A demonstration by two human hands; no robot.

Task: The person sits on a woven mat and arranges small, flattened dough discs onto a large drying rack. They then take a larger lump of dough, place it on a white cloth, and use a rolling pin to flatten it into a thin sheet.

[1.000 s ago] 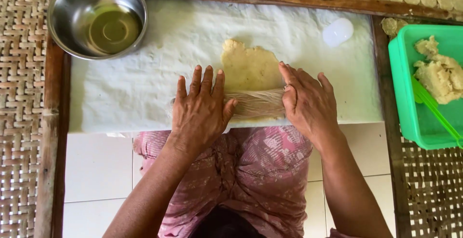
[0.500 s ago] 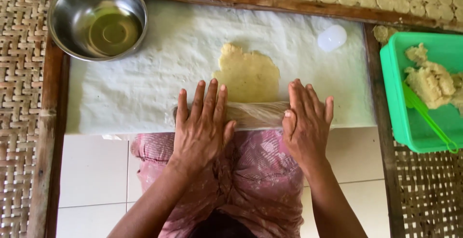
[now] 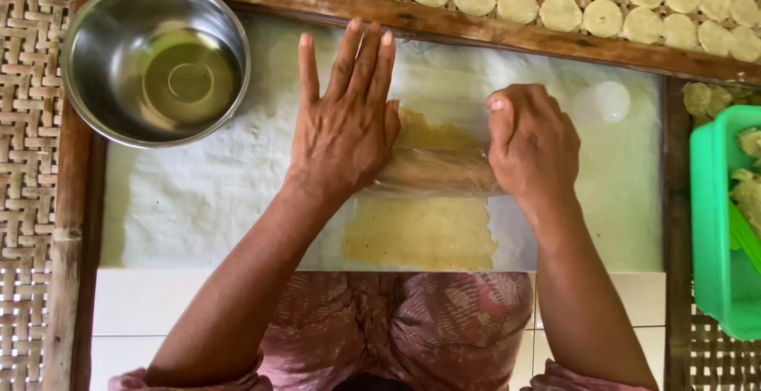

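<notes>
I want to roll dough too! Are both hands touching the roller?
Touching. The head view shows the left hand and right hand pressed on the ends of the roller.
</notes>
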